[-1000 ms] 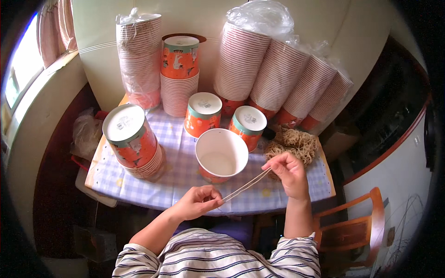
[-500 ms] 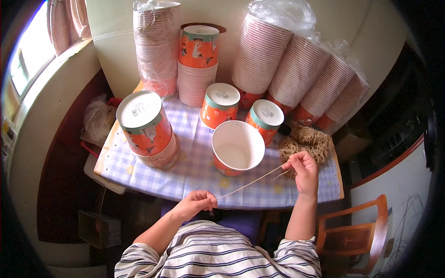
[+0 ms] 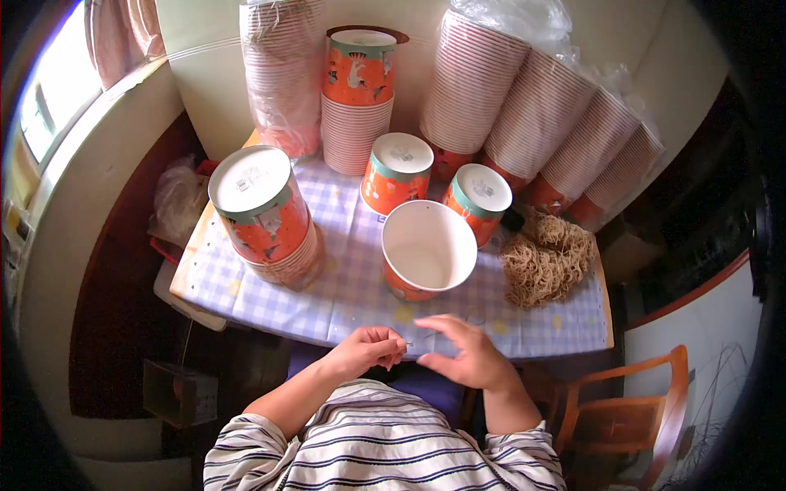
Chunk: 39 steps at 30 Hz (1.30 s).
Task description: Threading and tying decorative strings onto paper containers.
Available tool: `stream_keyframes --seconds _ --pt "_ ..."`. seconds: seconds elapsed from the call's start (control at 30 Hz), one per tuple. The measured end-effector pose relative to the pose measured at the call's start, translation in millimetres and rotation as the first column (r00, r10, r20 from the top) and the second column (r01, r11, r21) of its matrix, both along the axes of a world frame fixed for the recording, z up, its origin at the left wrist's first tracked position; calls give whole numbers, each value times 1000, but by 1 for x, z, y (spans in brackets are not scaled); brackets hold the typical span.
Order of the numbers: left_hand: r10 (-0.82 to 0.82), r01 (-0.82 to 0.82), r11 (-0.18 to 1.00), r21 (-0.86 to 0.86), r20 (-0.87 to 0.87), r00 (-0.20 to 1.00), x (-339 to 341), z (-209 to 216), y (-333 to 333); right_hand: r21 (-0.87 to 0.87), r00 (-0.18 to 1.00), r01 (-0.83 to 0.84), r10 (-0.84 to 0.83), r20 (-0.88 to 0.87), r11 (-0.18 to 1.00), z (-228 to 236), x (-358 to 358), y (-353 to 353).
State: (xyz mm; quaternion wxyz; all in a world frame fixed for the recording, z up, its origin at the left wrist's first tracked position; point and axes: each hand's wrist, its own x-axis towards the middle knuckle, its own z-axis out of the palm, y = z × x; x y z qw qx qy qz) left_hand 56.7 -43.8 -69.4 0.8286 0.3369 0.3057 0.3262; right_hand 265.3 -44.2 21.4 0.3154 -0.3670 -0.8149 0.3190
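Observation:
My left hand [image 3: 368,350] is closed in a pinch just off the table's front edge, with a short bit of string [image 3: 409,343] poking from its fingertips. Most of that string is hidden or too thin to make out. Close beside it on the right, my right hand [image 3: 463,350] has thumb and fingers apart and holds nothing. Beyond both hands stands an upright paper bucket [image 3: 430,245], white inside and orange outside, its mouth facing up. A tangled heap of tan twine [image 3: 548,266] lies to its right on the table.
Two upside-down orange buckets [image 3: 397,176] stand behind the upright one. At the left is a nested bucket stack [image 3: 262,213]. Tall plastic-wrapped stacks [image 3: 475,90] line the back of the checked tablecloth [image 3: 352,286]. A wooden chair [image 3: 626,421] stands at the lower right.
My right hand has let go of the string, come down leftward from near the twine heap and opened beside my left hand. The stretched string is now slack. My left hand has shifted slightly right.

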Motion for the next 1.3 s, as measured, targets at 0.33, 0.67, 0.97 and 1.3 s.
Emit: stream_keyframes --seconds 0.33,0.67,0.97,1.3 --pt "63 -56 991 -121 57 996 -7 0 2 -136 997 -25 16 -69 990 -47 -23 14" --pt "-15 27 995 -91 121 992 -13 3 4 9 977 126 -123 -174 992 -36 -17 13" --pt "-1 2 1000 12 -59 998 -9 7 0 -8 978 110 -110 -174 994 -37 -17 10" --pt "48 -13 984 179 -195 980 -8 18 -3 -289 911 -164 32 -412 943 -47 -17 7"
